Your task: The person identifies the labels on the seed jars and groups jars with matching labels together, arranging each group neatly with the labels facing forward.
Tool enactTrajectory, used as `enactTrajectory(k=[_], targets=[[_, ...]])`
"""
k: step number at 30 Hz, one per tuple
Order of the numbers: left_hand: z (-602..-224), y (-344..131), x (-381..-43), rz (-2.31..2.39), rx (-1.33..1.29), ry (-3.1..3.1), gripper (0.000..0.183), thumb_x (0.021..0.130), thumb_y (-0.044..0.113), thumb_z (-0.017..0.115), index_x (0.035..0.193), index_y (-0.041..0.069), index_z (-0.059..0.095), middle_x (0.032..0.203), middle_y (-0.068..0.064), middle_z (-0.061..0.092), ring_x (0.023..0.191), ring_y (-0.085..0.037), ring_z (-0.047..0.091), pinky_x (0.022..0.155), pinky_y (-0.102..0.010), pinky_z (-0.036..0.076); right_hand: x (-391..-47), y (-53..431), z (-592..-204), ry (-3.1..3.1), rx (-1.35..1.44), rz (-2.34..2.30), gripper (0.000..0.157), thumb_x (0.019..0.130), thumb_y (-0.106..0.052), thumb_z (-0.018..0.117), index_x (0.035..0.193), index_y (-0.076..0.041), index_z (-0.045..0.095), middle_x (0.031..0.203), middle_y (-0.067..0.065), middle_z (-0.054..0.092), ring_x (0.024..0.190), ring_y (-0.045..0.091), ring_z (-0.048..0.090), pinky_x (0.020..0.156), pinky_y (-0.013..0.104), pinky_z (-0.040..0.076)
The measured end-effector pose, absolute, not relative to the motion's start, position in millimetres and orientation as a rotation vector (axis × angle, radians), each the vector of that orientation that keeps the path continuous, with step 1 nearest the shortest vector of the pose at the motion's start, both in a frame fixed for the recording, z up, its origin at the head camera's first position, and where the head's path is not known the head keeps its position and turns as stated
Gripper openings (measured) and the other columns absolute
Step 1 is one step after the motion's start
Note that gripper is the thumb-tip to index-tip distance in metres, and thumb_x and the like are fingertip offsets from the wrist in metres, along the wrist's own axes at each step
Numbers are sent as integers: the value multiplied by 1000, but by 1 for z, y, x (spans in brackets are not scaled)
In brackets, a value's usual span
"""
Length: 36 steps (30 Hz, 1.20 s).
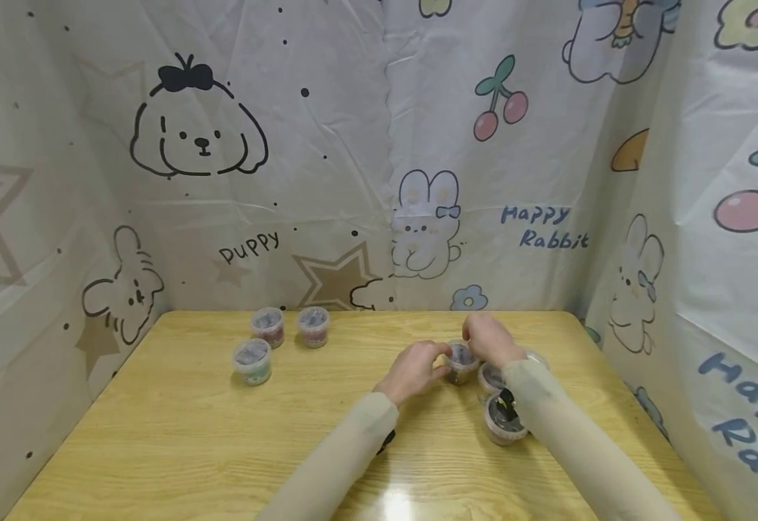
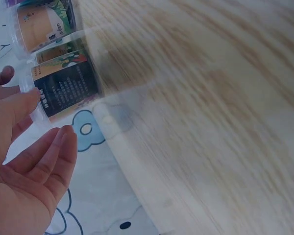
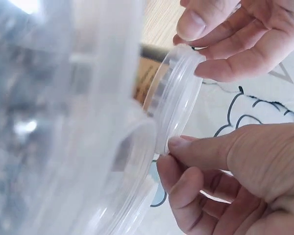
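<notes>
Both hands meet at a small clear plastic tub with a dark printed label, standing toward the back right of the table. My left hand is at its left side, with loosely spread fingers close to the lid's edge. In the right wrist view, my right hand pinches the rim of the clear lid between thumb and forefinger. The left wrist view shows the tub's dark label and the left thumb beside the lid. The lid sits on the tub.
More lidded tubs stand under the right forearm, including a near one with a dark top and one behind it. Three tubs, one of them greenish, stand at the back left. Printed cloth encloses the wooden table.
</notes>
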<state>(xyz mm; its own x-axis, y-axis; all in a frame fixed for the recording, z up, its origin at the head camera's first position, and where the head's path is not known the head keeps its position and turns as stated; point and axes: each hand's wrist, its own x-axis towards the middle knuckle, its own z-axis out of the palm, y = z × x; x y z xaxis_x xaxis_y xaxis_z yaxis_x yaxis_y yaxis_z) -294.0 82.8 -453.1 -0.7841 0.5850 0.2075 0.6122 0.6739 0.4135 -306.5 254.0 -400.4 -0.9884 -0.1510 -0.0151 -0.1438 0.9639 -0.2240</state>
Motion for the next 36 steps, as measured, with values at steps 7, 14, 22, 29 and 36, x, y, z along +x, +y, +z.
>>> enactTrajectory(k=[7,14,22,29,36], targets=[[-451,70,-296,-847,-976,-2855,25,84,30,78,100,16,65,103,0,71,90,-13,64,74,-23,50,-306,241,-397,3024,-240,-404,16,81,6,60,71,-4,67,66,4,61,58,17,52,51,26,43],[-452,61,-297,-886,-971,-2871,33,79,36,82,94,16,60,93,4,68,77,-5,56,65,-19,46,-309,230,-399,2988,-310,-432,14,81,4,64,71,-5,67,68,4,62,61,16,54,55,25,47],[-450,45,-303,-915,-1027,-2874,34,80,38,81,89,17,56,87,7,63,69,-5,48,59,-18,39,-312,221,-399,2958,-359,-475,21,81,4,58,65,-7,64,59,0,56,52,12,48,47,22,39],[-440,24,-309,-1024,-1036,-2827,29,82,31,79,90,17,55,99,1,66,90,-18,62,71,-22,46,-312,213,-393,2943,-320,-643,15,83,1,57,88,-5,70,85,9,69,53,15,61,47,25,49],[-434,9,-309,-1097,-992,-2742,32,80,34,82,89,18,55,95,3,66,84,-19,62,66,-23,45,-313,199,-385,2939,-278,-730,13,88,-6,60,95,-4,70,90,13,72,57,16,66,49,25,51]])
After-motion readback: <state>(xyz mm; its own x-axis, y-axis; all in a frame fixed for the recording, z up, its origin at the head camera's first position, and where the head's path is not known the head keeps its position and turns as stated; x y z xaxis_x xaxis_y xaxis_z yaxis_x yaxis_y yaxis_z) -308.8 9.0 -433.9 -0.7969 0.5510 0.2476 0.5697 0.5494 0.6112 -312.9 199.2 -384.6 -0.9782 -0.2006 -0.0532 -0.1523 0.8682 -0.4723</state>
